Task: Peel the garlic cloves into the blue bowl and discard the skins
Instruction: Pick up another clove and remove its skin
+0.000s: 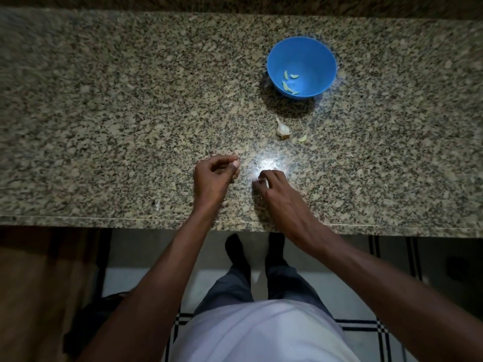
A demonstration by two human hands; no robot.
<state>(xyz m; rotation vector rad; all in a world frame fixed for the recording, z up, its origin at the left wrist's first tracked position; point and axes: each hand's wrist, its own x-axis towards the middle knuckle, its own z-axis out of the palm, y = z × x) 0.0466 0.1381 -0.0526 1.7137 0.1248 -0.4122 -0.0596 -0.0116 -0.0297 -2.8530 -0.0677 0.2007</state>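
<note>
From the head view, the left hand (213,176) pinches a clove (236,163) at its fingertips above the counter (104,100). The right hand (271,189) has its fingers curled on a pale scrap, probably skin (262,182), against the stone. The bowl (301,48) sits farther back holding peeled cloves (287,86); a garlic piece (282,129) and a loose clove (302,138) lie between.
</note>
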